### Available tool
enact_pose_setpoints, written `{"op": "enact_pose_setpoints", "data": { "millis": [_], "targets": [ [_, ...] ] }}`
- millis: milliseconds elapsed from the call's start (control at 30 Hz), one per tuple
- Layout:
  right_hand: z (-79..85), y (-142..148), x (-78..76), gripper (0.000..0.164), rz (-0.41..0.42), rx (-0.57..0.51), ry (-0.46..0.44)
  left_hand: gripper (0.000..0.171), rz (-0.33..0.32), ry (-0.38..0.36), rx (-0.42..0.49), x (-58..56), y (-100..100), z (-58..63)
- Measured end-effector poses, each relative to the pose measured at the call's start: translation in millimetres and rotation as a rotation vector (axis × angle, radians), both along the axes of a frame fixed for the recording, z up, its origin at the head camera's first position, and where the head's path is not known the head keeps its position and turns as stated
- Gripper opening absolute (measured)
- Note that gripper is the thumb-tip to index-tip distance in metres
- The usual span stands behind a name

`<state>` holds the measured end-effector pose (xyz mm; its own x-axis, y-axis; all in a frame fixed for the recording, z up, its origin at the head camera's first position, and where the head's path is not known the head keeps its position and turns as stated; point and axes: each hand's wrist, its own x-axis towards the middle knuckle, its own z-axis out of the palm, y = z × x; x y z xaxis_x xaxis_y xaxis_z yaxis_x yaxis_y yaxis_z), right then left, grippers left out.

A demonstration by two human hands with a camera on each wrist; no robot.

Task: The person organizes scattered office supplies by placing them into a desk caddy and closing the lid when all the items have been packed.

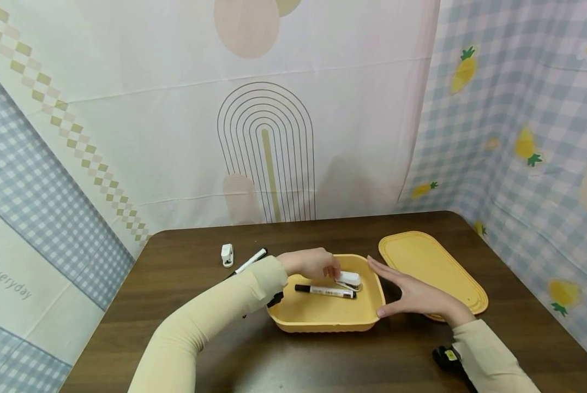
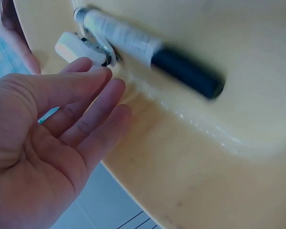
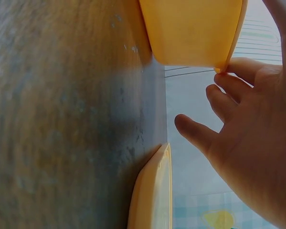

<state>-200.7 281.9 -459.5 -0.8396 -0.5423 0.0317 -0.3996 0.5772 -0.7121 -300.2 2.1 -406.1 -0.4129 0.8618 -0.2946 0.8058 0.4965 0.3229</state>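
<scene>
My left hand (image 1: pixel 310 263) reaches into a yellow plastic box (image 1: pixel 325 327), its fingertips beside a small white stapler (image 1: pixel 348 277). In the left wrist view the fingers (image 2: pixel 104 109) are loosely bent, with the thumb tip close to the stapler (image 2: pixel 73 47); whether they touch is unclear. A black-capped white marker (image 1: pixel 325 291) lies in the box in front of the stapler. At the box's right side is my right hand (image 1: pixel 416 292), thumb and fingers spread along the rim. From the right wrist view, its fingertips meet the box corner (image 3: pixel 195 38).
A flat yellow lid (image 1: pixel 428 267) lies right of the box, behind the right forearm. Another white stapler (image 1: pixel 227 255) and a marker (image 1: pixel 251 261) are on the brown table (image 1: pixel 175 267) at the left, the marker partly behind the left sleeve. Patterned cloth hangs behind.
</scene>
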Motion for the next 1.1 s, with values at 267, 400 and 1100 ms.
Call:
{"op": "enact_pose_setpoints", "data": {
  "millis": [267,400,1100],
  "targets": [
    [0.1,0.4,-1.1,0.109,-0.011,0.020,0.001,0.041,-0.010,-0.013,0.037,-3.0,-3.5,11.9],
    [0.1,0.7,-1.2,0.109,-0.004,0.036,0.014,0.040,-0.006,-0.004,0.057,-2.2,-4.5,20.6],
    [0.3,0.6,-0.4,0.108,0.012,-0.011,-0.006,0.032,0.024,0.042,0.176,-7.5,-10.3,78.5]
  ]
}}
